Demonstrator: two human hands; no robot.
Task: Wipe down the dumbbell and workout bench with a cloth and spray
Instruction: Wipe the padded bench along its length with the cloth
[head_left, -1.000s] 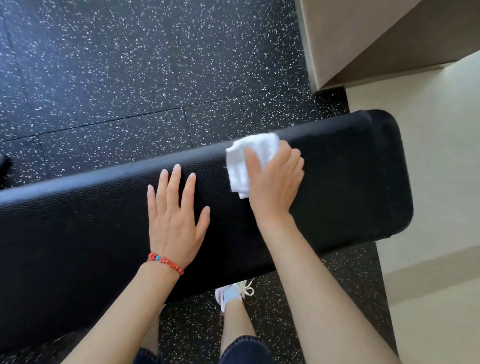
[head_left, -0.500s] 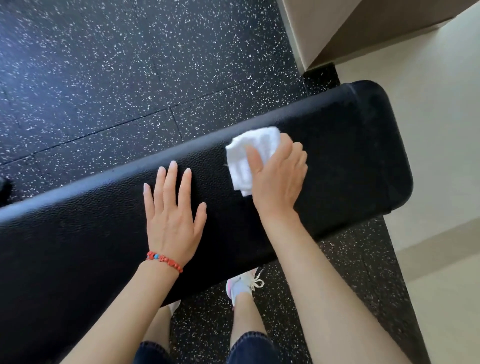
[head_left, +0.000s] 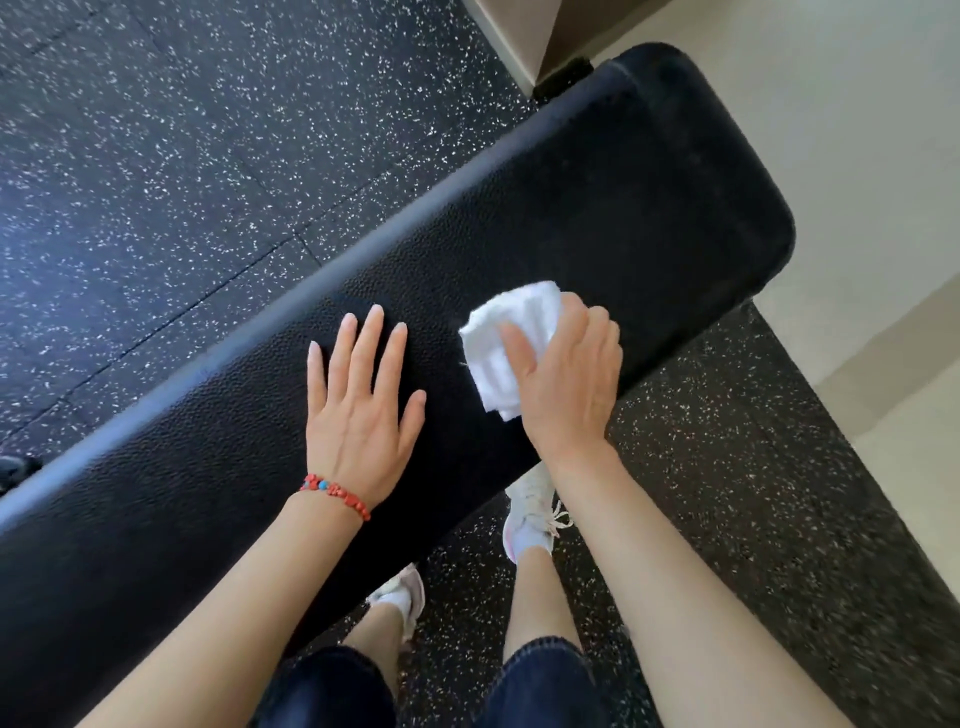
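We're on the bench (head_left: 649, 218) wipe: our right hand (head_left: 566, 379) grips the white cloth (head_left: 506, 348) against the black pad, left hand (head_left: 358, 410) flat, fingers spread, bracing beside it. Next, probably sweep toward the unwiped end; no dumbbell or spray visible.

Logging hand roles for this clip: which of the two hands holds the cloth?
The right hand holds the white cloth against the black bench. The left hand, with the red bracelet, lies flat and empty on the bench.
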